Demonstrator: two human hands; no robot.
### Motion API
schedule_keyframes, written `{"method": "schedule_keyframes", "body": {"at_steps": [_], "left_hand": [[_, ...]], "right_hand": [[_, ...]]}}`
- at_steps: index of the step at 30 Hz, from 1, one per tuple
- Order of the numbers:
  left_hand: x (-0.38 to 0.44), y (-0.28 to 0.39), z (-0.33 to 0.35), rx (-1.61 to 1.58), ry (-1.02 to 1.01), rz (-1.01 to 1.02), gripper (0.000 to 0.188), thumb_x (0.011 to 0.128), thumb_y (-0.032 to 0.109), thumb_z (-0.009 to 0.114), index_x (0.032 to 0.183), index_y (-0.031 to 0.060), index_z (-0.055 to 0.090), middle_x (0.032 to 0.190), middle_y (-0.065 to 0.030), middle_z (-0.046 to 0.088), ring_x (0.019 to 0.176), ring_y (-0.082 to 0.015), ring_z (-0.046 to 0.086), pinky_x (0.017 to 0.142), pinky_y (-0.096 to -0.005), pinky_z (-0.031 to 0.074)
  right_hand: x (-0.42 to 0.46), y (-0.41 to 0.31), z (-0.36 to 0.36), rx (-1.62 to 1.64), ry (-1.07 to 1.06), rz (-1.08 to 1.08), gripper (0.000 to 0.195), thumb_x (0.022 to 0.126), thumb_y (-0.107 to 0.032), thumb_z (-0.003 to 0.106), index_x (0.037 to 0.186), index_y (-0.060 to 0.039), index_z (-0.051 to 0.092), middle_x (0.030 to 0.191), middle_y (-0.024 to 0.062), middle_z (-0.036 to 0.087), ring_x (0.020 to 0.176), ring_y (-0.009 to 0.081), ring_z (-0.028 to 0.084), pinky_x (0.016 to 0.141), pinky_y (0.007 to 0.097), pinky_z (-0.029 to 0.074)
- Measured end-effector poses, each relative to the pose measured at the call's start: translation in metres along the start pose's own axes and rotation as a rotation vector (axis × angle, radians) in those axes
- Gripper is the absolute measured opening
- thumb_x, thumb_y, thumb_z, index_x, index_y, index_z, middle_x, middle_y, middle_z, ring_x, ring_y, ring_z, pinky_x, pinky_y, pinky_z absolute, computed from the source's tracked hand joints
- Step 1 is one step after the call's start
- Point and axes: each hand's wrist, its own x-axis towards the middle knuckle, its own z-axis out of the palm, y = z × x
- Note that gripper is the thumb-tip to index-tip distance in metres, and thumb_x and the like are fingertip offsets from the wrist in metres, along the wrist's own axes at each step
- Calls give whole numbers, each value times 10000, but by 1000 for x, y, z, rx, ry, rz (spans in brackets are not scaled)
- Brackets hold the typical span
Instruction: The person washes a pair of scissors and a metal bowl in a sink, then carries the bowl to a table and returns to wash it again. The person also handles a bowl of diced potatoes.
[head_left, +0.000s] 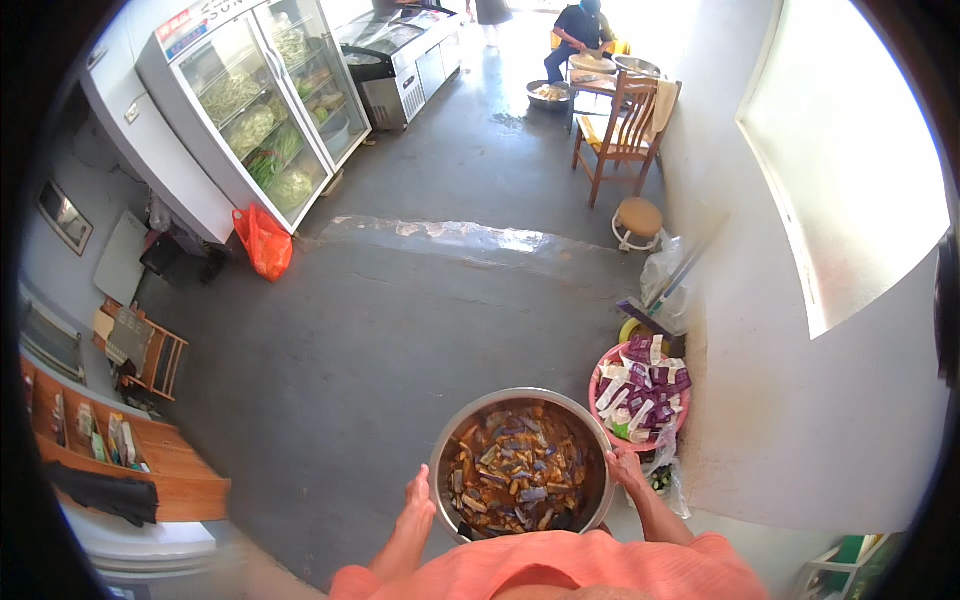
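Observation:
Close against my coral shirt (540, 562) is a wide stainless steel basin (448, 420), held between my two hands. It contains cooked eggplant pieces (517, 472) in a brown, oily sauce. My left hand (418, 495) presses on the basin's left side, thumb pointing up. On the opposite side, my right hand (624, 468) grips near the rim. The fingers under the basin are mostly hidden.
Right, by the wall, stand a pink basket (596, 390) of purple-and-white packets, a broom (667, 292), a stool (637, 217) and a wooden chair (628, 120). Left are a glass-door refrigerator (259, 112), a red plastic bag (262, 244) and a wooden shelf (150, 487). A person (585, 30) sits far ahead.

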Motion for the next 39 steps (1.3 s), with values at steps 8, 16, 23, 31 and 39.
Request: {"method": "schedule_keyframes", "body": {"at_steps": [8, 16, 23, 31, 39], "left_hand": [[31, -55, -25, -110, 5, 82, 420, 859, 296, 485, 1115, -35, 445, 1118, -153, 513, 977, -272, 518, 844, -423, 427], [29, -71, -33, -132, -108, 80, 374, 876, 266, 453, 1099, -34, 449, 1089, -147, 525, 955, -261, 532, 827, -392, 449], [18, -33, -9, 8, -179, 20, 326, 883, 333, 416, 970, 43, 536, 944, -88, 588, 880, -218, 551, 814, -370, 437], [67, 4, 16, 208, -383, -18, 355, 872, 319, 442, 1020, 6, 523, 995, -110, 577, 916, -243, 543, 819, -376, 440], [120, -1, 5, 252, -427, 102, 333, 858, 308, 480, 1009, 15, 524, 977, -100, 580, 879, -220, 552, 780, -354, 451]], "right_hand": [[41, 38, 33, -91, 68, -255, 357, 766, -315, 472, 676, 10, 590, 647, 220, 567, 636, 358, 572, 594, 432, 446], [35, 28, 29, -146, 101, -295, 323, 762, -281, 467, 692, 8, 593, 663, 240, 555, 682, 385, 567, 634, 432, 449], [-25, 14, 17, -68, 184, -129, 308, 769, -278, 483, 703, 7, 579, 708, 236, 561, 730, 399, 553, 680, 436, 439], [-74, 37, 58, -145, 499, -59, 339, 781, -311, 488, 647, -9, 566, 646, 202, 561, 658, 374, 557, 632, 427, 449], [-69, 75, 121, -5, 514, -20, 334, 784, -314, 474, 691, -13, 585, 578, 185, 559, 559, 306, 584, 567, 390, 467]]}}
